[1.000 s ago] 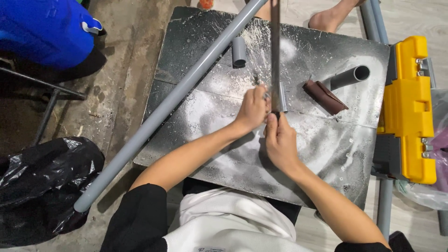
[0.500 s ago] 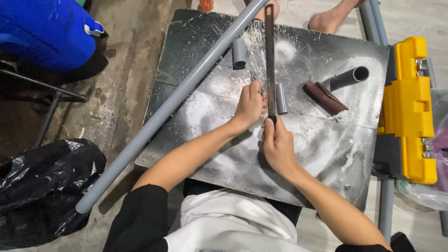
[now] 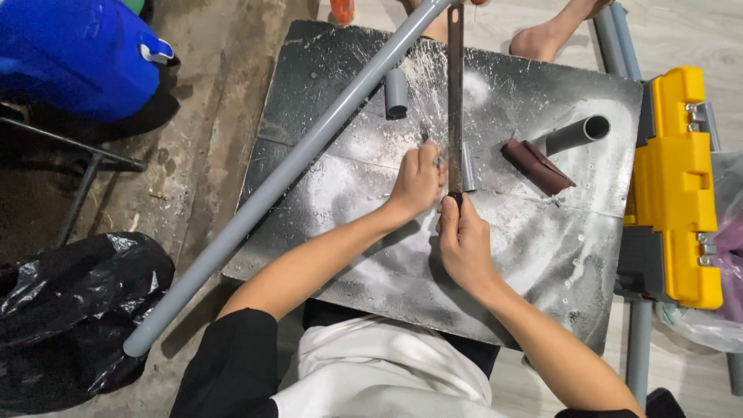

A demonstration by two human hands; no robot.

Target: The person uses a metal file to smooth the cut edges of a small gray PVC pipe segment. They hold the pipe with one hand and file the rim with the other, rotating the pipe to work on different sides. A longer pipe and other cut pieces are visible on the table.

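- Right hand (image 3: 463,246) is wrapped tight round the handle of the long flat file (image 3: 455,101), blade pointing away to the far edge.
- Left hand (image 3: 419,183) pinches the short grey pipe piece (image 3: 467,168), pinning it to the dusty worktop (image 3: 371,255) so it can't roll.
- Long grey pipe (image 3: 279,179) lies diagonally at left.

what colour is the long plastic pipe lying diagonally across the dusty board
Grey. The long plastic pipe shows best in the head view, crossing the dark, white-dusted board.
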